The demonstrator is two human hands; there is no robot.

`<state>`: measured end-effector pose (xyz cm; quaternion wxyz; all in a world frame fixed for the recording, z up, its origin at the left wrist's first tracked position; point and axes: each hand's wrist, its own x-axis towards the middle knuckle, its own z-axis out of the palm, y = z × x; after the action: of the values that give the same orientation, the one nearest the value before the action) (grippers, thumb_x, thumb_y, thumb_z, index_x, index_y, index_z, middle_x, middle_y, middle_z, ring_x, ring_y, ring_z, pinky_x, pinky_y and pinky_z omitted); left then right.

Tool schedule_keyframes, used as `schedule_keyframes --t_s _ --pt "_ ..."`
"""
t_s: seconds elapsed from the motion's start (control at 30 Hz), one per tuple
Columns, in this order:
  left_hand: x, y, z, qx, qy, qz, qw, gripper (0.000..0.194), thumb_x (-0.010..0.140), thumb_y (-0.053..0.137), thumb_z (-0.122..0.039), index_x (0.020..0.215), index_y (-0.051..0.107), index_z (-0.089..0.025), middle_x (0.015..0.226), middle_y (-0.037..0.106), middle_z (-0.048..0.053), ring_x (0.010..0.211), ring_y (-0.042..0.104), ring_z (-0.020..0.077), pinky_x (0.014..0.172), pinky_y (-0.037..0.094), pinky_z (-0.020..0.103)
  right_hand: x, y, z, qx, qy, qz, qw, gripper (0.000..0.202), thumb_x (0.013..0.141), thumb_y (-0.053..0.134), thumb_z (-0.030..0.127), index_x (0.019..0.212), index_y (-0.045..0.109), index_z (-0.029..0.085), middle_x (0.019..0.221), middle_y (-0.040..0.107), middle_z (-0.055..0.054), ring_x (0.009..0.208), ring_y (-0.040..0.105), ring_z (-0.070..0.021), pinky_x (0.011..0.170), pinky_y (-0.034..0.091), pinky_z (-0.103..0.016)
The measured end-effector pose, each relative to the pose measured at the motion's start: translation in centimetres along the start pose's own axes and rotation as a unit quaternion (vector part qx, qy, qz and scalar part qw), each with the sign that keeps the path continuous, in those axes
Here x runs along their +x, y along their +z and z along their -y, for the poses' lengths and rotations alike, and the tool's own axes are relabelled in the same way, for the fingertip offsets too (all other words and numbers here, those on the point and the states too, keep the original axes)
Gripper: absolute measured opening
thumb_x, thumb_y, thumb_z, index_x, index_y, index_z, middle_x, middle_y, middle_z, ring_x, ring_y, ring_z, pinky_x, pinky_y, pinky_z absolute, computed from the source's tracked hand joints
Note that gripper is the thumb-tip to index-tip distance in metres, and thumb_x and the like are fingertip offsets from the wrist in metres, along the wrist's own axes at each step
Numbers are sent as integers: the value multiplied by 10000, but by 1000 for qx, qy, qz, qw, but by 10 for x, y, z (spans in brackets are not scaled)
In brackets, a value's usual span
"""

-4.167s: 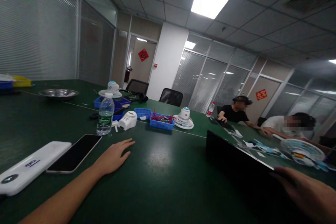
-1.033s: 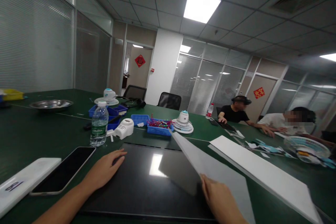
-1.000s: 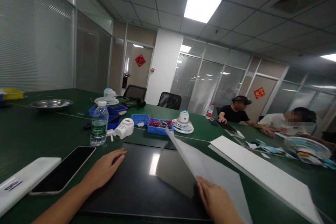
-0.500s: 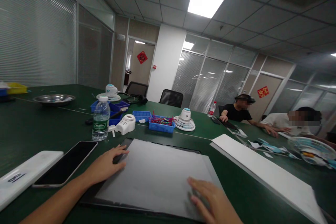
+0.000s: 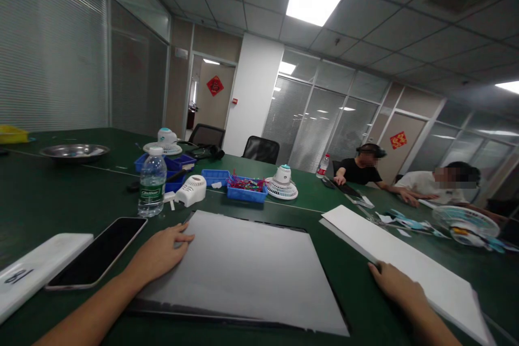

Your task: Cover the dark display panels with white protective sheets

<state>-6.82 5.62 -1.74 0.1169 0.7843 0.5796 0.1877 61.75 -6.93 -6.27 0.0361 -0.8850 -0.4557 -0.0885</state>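
Note:
A grey-white rectangular sheet [image 5: 251, 270] lies on a thin black board in front of me, with the board's dark edge showing along the sides. My left hand [image 5: 166, 251] rests open on the sheet's left edge, fingers forward and thumb inward. Off to the right, my right hand [image 5: 399, 286] is at the near left edge of a stack of long white sheets [image 5: 409, 262]. Its fingers are stretched out and touch that edge; whether any sheet is between them I cannot see.
On the left lie a phone [image 5: 99, 254] and a white power bank [image 5: 38, 270] marked 18. Behind them stands a water bottle [image 5: 153, 186]. Farther back are a blue tray [image 5: 247, 193] of wires, a small white fan [image 5: 283, 184] and a metal dish [image 5: 75, 152]. Two people sit at right.
My right hand has left the grey-white sheet and moved right to the edge of the white stack. My left hand stays on the sheet's left edge. The view has shifted slightly.

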Motion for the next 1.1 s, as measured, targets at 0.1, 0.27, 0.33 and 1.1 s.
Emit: schedule_keyframes --t_s 0.1,0.27,0.33,1.1 --pt "-2 -2 -3 10 -15 -22 1000 464 863 472 -500 1137 779 -286 1459 591 38 1358 531 333 1124 415 493 -1 -5 8 -4 3 4 1000 720 895 289 682 1103 713 139 1145 686 -256 1068 668 -405 893 477 -605" --pt "-3 -3 -2 16 -40 -35 998 459 858 477 -559 1006 820 -294 1422 630 32 1267 606 352 1030 486 505 -4 -7 12 -5 -20 -9 1000 807 881 316 682 1437 499 127 1495 472 -226 1375 455 -384 1035 410 -587" --pt "-3 -3 0 14 -45 -41 998 439 854 483 -556 965 823 -301 1421 633 23 1236 627 349 1010 496 498 -7 -9 16 -1 -32 3 999 769 902 305 641 1449 493 134 1455 521 -215 1331 508 -370 1007 443 -565" --pt "0 16 17 -123 26 -7 992 679 959 267 -626 1357 638 -220 1545 467 58 1484 337 283 1228 252 494 -183 -95 218 89 -563 -106 815 237 992 475 332 1028 695 255 923 756 -33 815 702 -194 768 536 -286"
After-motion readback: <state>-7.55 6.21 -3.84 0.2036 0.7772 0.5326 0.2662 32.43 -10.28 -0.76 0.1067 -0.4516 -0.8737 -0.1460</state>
